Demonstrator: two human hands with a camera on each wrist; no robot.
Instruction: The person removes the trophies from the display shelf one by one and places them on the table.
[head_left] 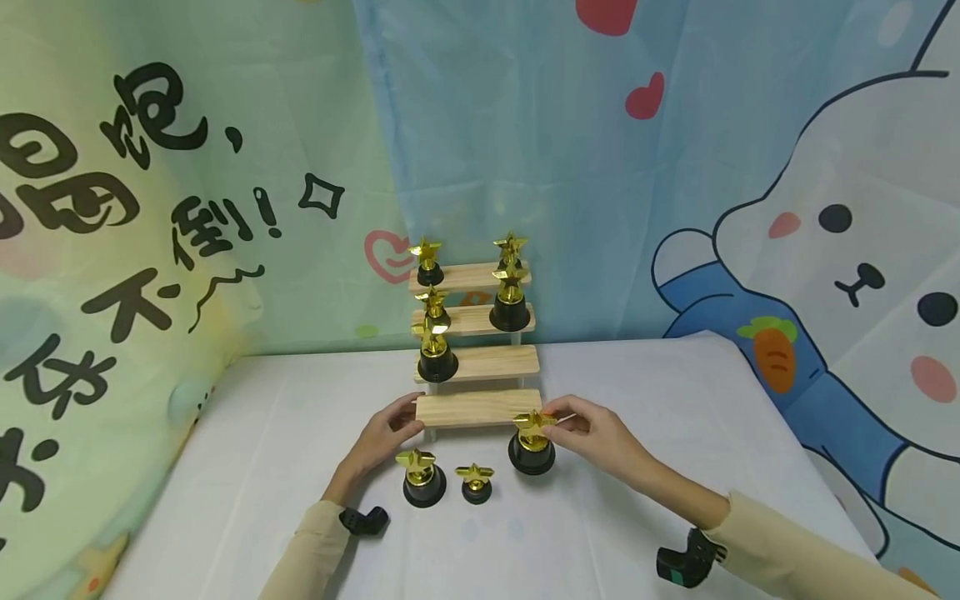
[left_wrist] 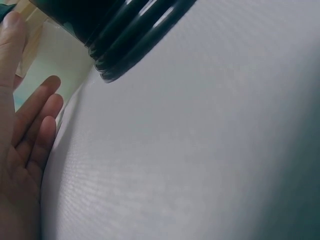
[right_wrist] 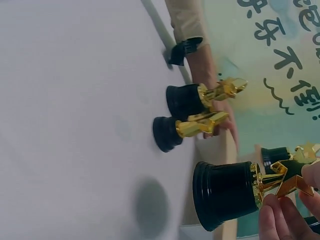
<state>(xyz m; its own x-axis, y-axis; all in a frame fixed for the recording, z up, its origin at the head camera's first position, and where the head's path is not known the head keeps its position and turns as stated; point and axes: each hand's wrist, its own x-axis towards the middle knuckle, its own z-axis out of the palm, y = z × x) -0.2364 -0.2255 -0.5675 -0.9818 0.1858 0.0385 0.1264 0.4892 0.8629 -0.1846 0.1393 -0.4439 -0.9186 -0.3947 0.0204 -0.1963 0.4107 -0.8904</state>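
Observation:
My right hand [head_left: 600, 435] pinches a gold star trophy [head_left: 532, 457] by its star. In the right wrist view its black base [right_wrist: 222, 192] hangs above the white tabletop, with a shadow on the cloth. At the left end of the wooden tiered stand [head_left: 476, 409], my left hand [head_left: 384, 435] holds the lowest board between thumb and index finger; the other fingers lie loosely apart in the left wrist view. Before the stand, a larger trophy [head_left: 423, 490] and a small trophy [head_left: 476, 492] stand upright on the table, between my forearms.
The third tier up bears trophies at left [head_left: 435, 307] and right [head_left: 510, 314]; the top tier has one trophy [head_left: 430, 273] left and another [head_left: 510, 242] right. One large trophy [head_left: 437, 365] occupies the second tier's left end. A printed curtain [head_left: 585, 183] hangs behind the table.

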